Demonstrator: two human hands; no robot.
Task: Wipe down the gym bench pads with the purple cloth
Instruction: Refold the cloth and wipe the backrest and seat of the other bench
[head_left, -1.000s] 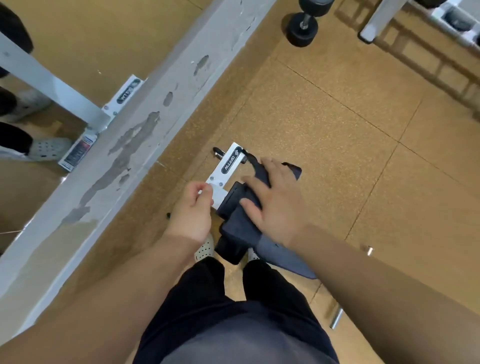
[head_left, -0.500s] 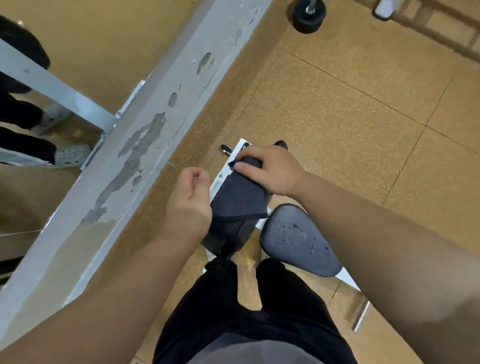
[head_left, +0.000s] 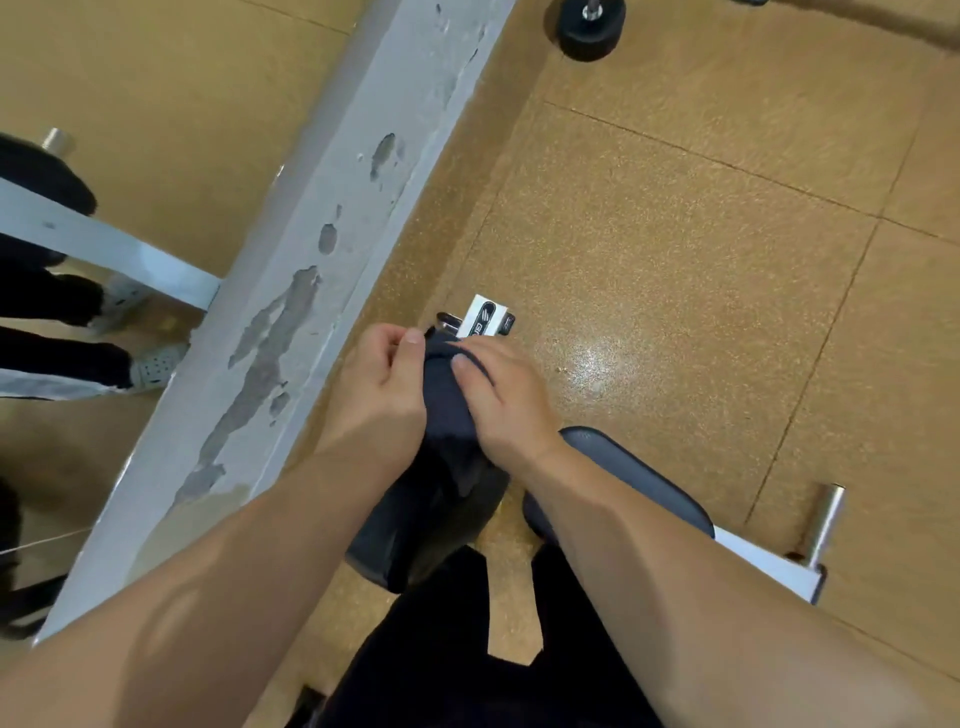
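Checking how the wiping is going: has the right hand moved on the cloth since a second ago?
Yes. The right hand has slid up the cloth toward the white labelled bracket, then eased slightly back, ending beside the left hand.

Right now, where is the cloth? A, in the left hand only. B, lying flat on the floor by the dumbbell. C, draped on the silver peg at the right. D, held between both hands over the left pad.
D: both the left hand and the right hand grip the dark cloth, bunched above the left pad.
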